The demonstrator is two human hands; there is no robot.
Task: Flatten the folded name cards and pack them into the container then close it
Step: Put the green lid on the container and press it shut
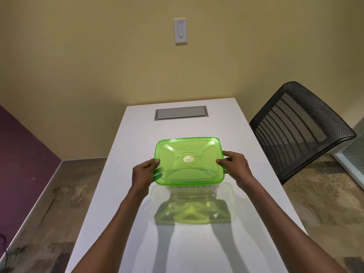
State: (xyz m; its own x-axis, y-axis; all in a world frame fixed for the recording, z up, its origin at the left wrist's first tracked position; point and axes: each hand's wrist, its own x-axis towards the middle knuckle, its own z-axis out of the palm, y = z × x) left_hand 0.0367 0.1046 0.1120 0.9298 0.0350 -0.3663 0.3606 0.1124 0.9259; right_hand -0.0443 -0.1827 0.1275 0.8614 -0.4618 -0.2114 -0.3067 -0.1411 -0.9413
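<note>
2 bare hands work at mid-worktop (137,223), forearms coming in from the near edge.

- Left hand (142,173): grip pinched on the left edge of the green lid (189,160), thumb on top, fingers curled beneath the rim.
- Right hand (235,164): grip pinched on the right edge of the same lid, thumb on top near the rim, fingers wrapped down the side.
- Lid sits over the clear container (194,192), roughly on the worktop's centre line, well back from the near edge. Whether it is snapped down all round, cannot tell.
- Name cards (194,187): only a strip of white with dark lettering shows through the container's near wall, just under the lid. Count not readable.

Handling, as a judgement: thin translucent plastic, light, slightly springy; lid likely flexes at the middle, so pressure belongs on the rim and corners, not the centre panel. Smooth surface, glossy worktop, so the box may slide when pushed sideways; press straight down. Cards are paper, light, no breakage risk.

Beyond: grey cable hatch (180,113) near the far edge; mesh chair (299,127) off the right edge; wall switch (180,30) behind.
</note>
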